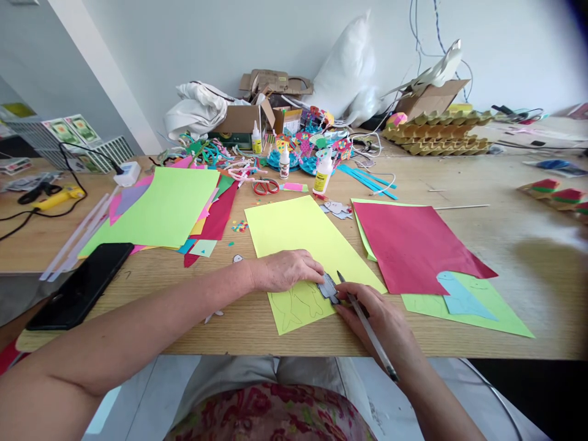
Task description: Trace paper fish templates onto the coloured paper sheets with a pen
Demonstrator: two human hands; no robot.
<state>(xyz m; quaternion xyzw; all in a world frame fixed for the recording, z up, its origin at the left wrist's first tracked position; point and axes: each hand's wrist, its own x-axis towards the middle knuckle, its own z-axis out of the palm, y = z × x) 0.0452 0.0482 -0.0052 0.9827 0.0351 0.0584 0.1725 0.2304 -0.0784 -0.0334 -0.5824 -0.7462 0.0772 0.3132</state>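
A yellow sheet of paper (294, 236) lies in front of me with fish-like pencil outlines near its lower edge. On its lower right part is a small grey paper cutout (327, 288) with dark edges. The fingertips of my left hand (287, 269) press together on the cutout's upper left. My right hand (374, 312) holds a pen (373, 337), its tip pointing up and away over the yellow sheet. The thumb and fingers of that hand also touch the cutout's lower right edge.
Left are stacked coloured sheets (156, 208) and a black phone (80, 285). Right, a red sheet (413, 245) overlaps green and blue paper. Behind stand glue bottles (323, 174), red scissors (266, 186), egg trays (436, 135) and boxes. The table's front edge runs close below my hands.
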